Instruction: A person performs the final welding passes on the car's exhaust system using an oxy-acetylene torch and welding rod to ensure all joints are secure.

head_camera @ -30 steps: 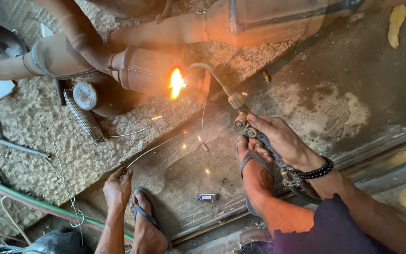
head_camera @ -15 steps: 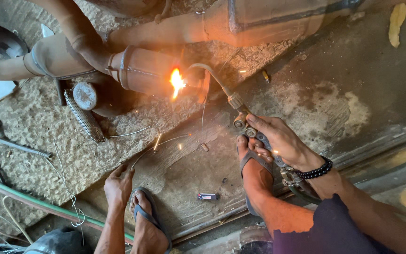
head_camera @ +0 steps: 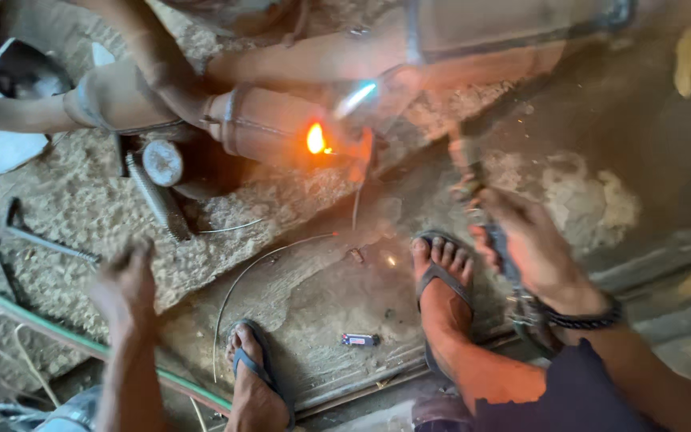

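R hand (head_camera: 533, 248) was wrapped round the handle of a gas torch (head_camera: 473, 188), fingers pressed shut on it – torch neck ran up-left from the hand, its bluish flame tip (head_camera: 357, 98) sitting just above the rusty exhaust pipe (head_camera: 273, 124). An orange-hot spot (head_camera: 315, 138) glowed on the pipe, right below the flame. L hand (head_camera: 125, 280) hovered well left of the pipe's glowing spot, low over the gritty floor; motion blur was heavy, so I couldn't tell if its fingers were spread or pinching sth – prob. empty. A thin wire rod (head_camera: 249, 272) lay curved on the ground between L hand and the pipe. Both sandalled feet were planted below the pipe, a small lighter (head_camera: 359, 340) between them, a green hose (head_camera: 81, 344) running past the L forearm.

Step in hand, as I judged it: heating the pipe joint w/ the torch. Next move would call for holding the flame steady on the hot spot and bringing filler rod to it w/ the free hand.
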